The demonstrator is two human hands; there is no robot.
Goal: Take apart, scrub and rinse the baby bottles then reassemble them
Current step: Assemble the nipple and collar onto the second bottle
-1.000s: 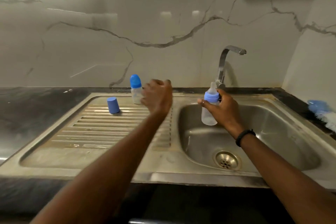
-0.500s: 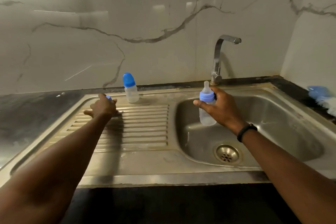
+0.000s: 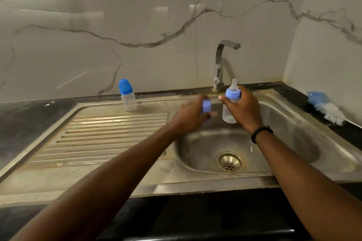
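Note:
My right hand (image 3: 243, 110) grips a small clear baby bottle (image 3: 229, 112) with a blue collar and bare teat, upright over the sink basin (image 3: 293, 139). My left hand (image 3: 191, 117) holds the blue bottle cap (image 3: 206, 106), blurred by motion, just left of that bottle at the basin's left edge. A second bottle (image 3: 128, 97), capped in blue, stands upright at the back of the ribbed drainboard (image 3: 109, 133).
The tap (image 3: 220, 64) rises behind the held bottle, no water running. A bottle brush with a blue handle (image 3: 325, 108) lies on the dark counter at the right. The drain (image 3: 229, 162) sits in the basin floor. A marble wall closes off the back and right.
My left hand picked the blue cap up from the drainboard and carried it right, up beside the bottle in my right hand. The right hand stayed almost still.

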